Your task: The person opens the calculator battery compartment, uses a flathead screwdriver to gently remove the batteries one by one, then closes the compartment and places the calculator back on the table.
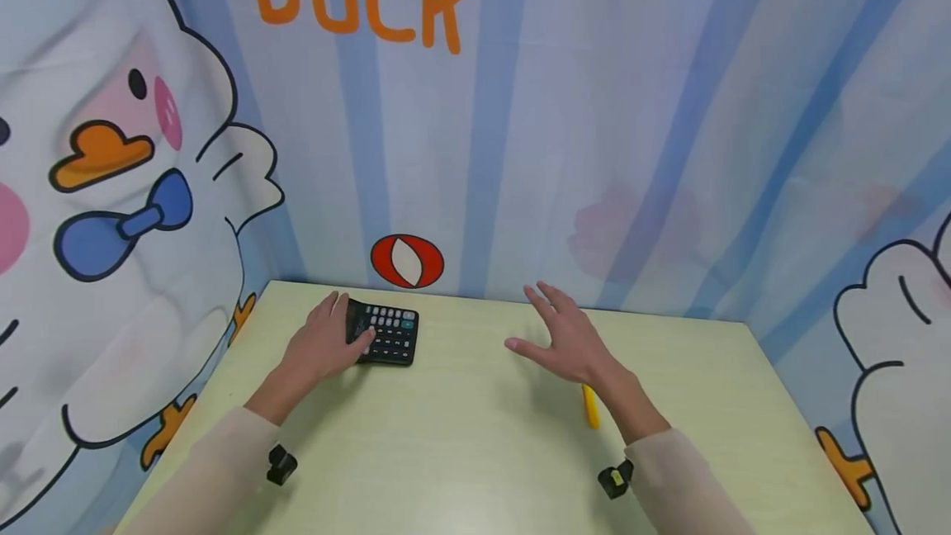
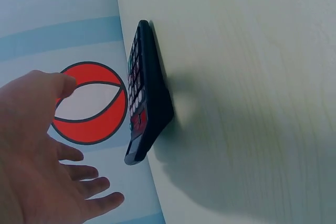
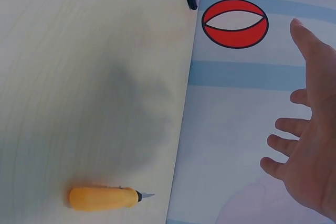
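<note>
A black desk calculator [image 1: 394, 335] with pale and dark keys lies at the back left of the table, its display end raised in the left wrist view. Over its left part my left hand [image 1: 324, 341] hovers with fingers extended, hiding the display end from the head camera. That hand [image 2: 42, 150] shows an empty palm at the wrist. To the right, my right hand [image 1: 568, 341] hangs above the table, fingers spread, holding nothing. Below its wrist lies a small tool with a yellow handle [image 3: 105, 198], a black collar and a short pointed metal tip.
The pale wooden table [image 1: 461, 436] ends at the back against a striped curtain [image 1: 505, 147] printed with ducks and a red ball. Dark wrist cameras [image 1: 281, 465] sit at both sleeves.
</note>
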Tool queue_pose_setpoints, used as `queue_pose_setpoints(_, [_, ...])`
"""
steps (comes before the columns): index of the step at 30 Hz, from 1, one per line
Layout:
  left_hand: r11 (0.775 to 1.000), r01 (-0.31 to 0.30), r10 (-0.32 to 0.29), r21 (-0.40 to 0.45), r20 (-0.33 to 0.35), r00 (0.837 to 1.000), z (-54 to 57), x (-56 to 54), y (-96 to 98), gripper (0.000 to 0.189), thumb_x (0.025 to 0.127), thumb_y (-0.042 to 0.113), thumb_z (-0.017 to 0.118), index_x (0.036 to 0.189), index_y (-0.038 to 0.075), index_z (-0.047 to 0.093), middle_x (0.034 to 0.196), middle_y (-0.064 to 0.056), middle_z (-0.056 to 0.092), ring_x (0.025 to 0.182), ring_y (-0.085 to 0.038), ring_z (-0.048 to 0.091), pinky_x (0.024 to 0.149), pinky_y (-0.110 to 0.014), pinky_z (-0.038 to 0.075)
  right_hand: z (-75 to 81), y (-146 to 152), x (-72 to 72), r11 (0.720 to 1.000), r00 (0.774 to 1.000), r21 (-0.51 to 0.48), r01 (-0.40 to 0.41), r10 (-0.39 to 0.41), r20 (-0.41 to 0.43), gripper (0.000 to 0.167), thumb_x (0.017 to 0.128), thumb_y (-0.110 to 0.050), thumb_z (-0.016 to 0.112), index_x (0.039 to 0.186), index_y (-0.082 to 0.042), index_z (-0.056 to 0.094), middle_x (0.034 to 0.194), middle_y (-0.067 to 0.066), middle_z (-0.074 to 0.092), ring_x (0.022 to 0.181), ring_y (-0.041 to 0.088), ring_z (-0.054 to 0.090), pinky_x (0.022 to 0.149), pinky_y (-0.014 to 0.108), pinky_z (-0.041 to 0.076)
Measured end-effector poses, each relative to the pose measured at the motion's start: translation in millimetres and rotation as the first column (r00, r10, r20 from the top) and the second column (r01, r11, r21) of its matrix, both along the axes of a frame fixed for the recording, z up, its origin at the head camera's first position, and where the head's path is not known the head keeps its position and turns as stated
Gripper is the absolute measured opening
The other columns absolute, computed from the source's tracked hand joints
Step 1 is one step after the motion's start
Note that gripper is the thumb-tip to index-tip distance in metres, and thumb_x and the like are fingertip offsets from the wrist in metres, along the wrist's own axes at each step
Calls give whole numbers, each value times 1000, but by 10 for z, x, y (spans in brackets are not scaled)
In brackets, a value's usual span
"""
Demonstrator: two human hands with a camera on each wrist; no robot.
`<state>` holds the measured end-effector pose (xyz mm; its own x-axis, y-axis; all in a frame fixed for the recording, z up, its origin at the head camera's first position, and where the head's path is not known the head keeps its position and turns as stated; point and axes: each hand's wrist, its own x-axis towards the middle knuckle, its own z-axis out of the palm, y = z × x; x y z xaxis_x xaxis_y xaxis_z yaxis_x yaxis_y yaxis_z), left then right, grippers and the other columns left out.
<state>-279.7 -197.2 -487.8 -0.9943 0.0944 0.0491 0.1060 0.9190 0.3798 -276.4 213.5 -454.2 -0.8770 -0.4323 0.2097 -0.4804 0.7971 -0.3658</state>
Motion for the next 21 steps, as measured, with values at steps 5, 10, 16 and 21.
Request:
queue_pose_setpoints(5, [999,-30,28,20,60,998,20,35,-46,84,105,37,56,156,-21,22,160,-42,26,144,-59,35,114,-66,39,-45,-76,-24,999,999,-28,-22,23,41,94,96,-63,67,169,-16,30,174,15,24,158,41,25,120,70,29])
queue_pose_setpoints(10, [997,-63,57,42,117,991,8,54,-92,81,105,32,54,152,-27,23,153,-48,28,138,-62,40,112,-65,41,-94,-177,-58,999,997,-32,-39,41,62,93,96,-64,66,169,-16,31,174,14,25,158,40,25,121,67,29])
queue_pose_setpoints(16, [994,-89,77,66,162,984,-60,34,-204,65,107,22,52,141,-30,35,144,-51,33,130,-59,49,107,-63,46,-145,-317,-102,997,994,-40,-62,65,93,92,97,-64,65,169,-17,31,174,13,25,158,39,26,121,65,30])
queue_pose_setpoints(21, [990,-88,69,107,167,984,-62,44,-247,60,108,19,52,141,-29,39,139,-49,44,130,-59,49,108,-62,46,-176,-418,-141,997,989,-53,-64,71,129,91,99,-62,64,169,-17,30,173,13,26,159,37,26,122,63,30])
